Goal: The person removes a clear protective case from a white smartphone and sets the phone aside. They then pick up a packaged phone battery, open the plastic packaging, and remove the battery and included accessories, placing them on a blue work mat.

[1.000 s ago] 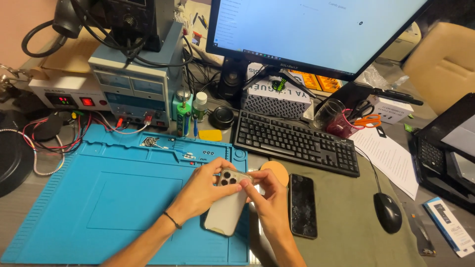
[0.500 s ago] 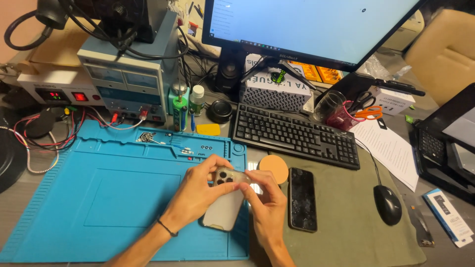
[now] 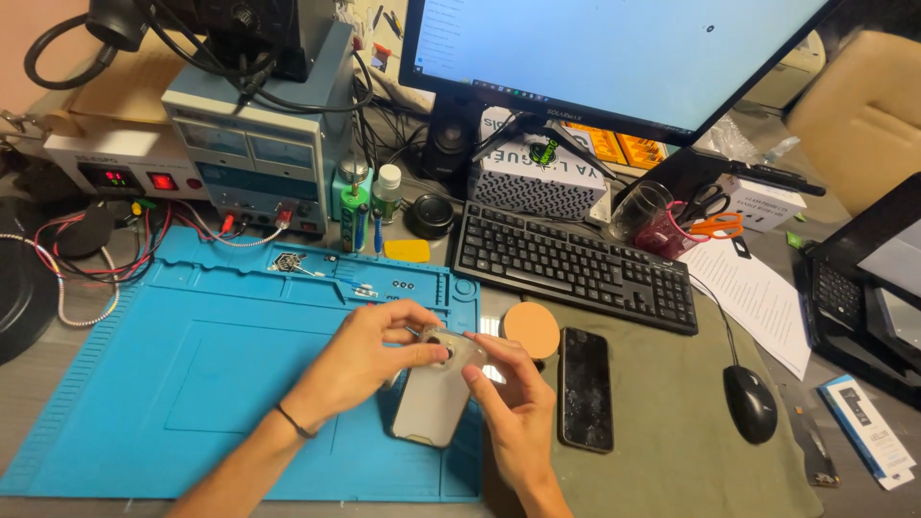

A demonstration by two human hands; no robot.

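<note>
My left hand (image 3: 360, 360) and my right hand (image 3: 513, 398) both grip the top end of a pale phone in a clear case (image 3: 432, 403), its back with the camera cluster facing up. Its lower end rests on the blue work mat (image 3: 192, 384). A thin dark band circles my left wrist. A second phone, black with a dusty screen (image 3: 586, 388), lies flat on the olive cloth just right of my right hand. A round tan pad (image 3: 531, 329) sits just beyond my fingers.
A black keyboard (image 3: 576, 267) and monitor (image 3: 614, 58) stand behind. A bench power supply (image 3: 254, 163) with red and black leads sits at the back left, small bottles (image 3: 369, 197) beside it. A mouse (image 3: 748, 403), papers, scissors in a cup and a laptop (image 3: 863, 288) are at the right.
The view has shifted slightly. Both hands stay on the cased phone, and its top end is now tilted up off the mat, with my fingers working around the camera corner.
</note>
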